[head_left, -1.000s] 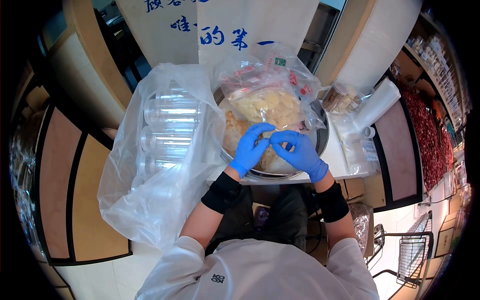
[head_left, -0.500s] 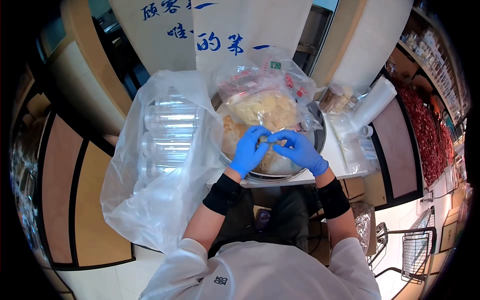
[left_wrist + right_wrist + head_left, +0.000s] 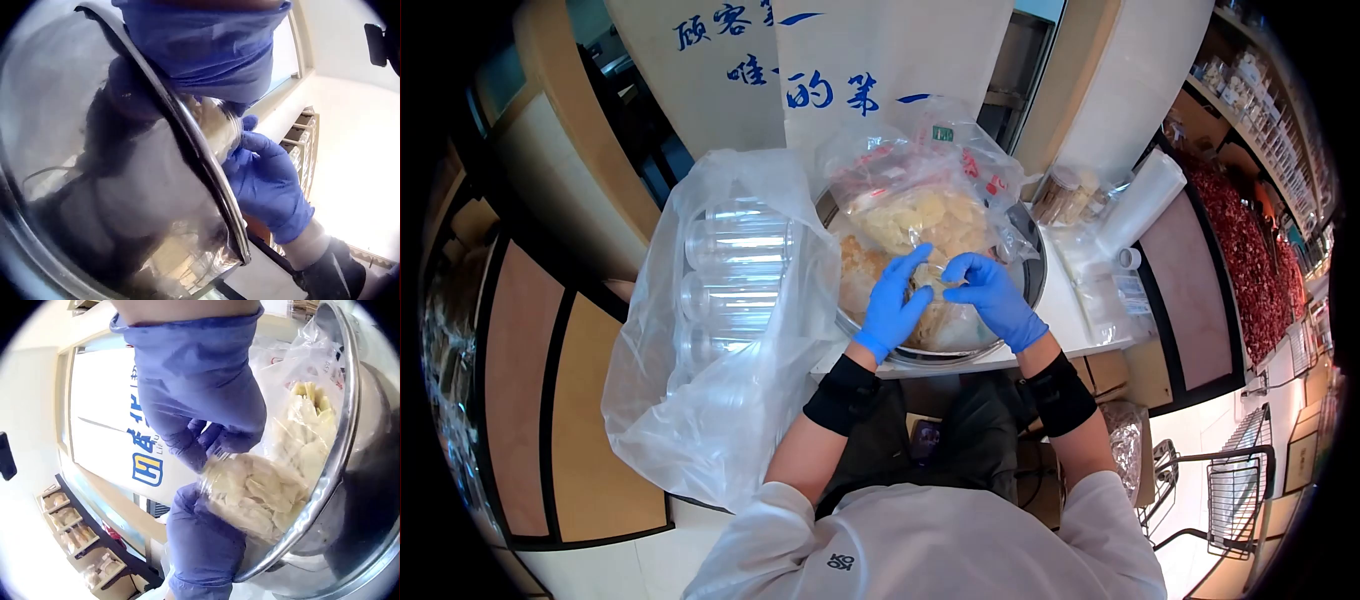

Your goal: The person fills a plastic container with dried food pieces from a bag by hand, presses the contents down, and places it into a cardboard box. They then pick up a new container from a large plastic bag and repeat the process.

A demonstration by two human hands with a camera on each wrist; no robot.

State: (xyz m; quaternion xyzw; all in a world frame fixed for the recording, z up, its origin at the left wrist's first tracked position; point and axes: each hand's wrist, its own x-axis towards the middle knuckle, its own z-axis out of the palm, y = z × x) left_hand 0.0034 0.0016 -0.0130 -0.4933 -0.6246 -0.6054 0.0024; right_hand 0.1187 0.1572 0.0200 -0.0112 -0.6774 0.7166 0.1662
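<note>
A clear plastic jar full of thin pale slices leans over the near part of a round metal basin, its mouth toward me. My left hand, in a blue glove, grips the jar round its side. Curled fingers of my gloved right hand hold the jar's rim at the mouth, thumb and forefinger close together; the right wrist view shows this from above. Beyond both hands, a clear bag of pale yellow slices lies on the basin, with a brownish bagged food to its left.
A big translucent bag of clear jars stands left of the basin. On the right of the white counter are filled containers, a plastic roll and flat clear bags. A wire basket stands lower right.
My fingertips, close together over the jar before, have drawn apart, and more of the jar's mouth shows between them. My left forefinger has straightened. The head view has shifted slightly.
</note>
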